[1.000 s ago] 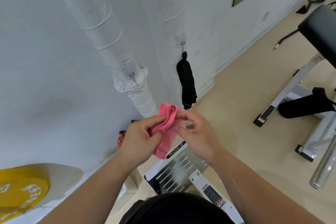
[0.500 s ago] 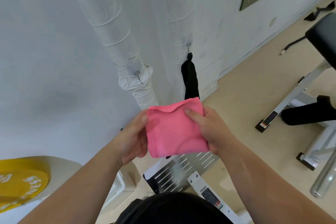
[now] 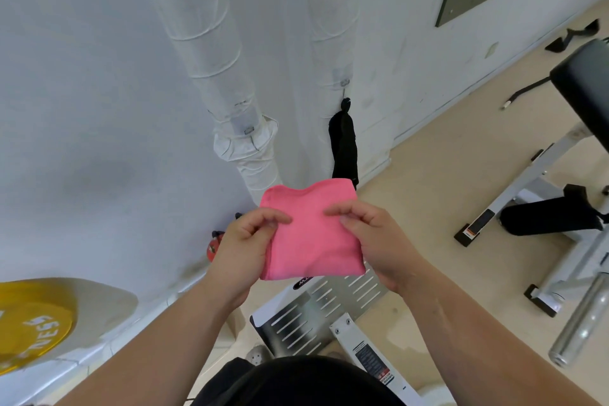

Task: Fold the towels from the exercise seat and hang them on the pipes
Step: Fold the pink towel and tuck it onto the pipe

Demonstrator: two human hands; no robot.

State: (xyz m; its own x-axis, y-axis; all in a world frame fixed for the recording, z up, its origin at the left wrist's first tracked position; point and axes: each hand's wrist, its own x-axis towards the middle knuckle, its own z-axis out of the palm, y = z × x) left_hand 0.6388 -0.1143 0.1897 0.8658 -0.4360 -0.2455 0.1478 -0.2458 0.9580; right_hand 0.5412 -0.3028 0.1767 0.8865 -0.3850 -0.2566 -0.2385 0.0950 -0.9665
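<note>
Hands (image 3: 242,242) (image 3: 375,241) slid inward, pinching pink towel (image 3: 313,237) between

The bright pink folded cloth towel (image 3: 313,237) is plain, and the black hanging cloth towel (image 3: 344,148) is solid too, against white wrapped pipes (image 3: 211,43). The round yellow weight plate (image 3: 33,323) carries pale lettering. The silver metal footplate (image 3: 316,310) shows rows of slots above the beige floor (image 3: 445,175).

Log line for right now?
pink towel: folded, unhung | left hand: pinches it | right hand: pinches it | black towel: hangs on pipe
</note>
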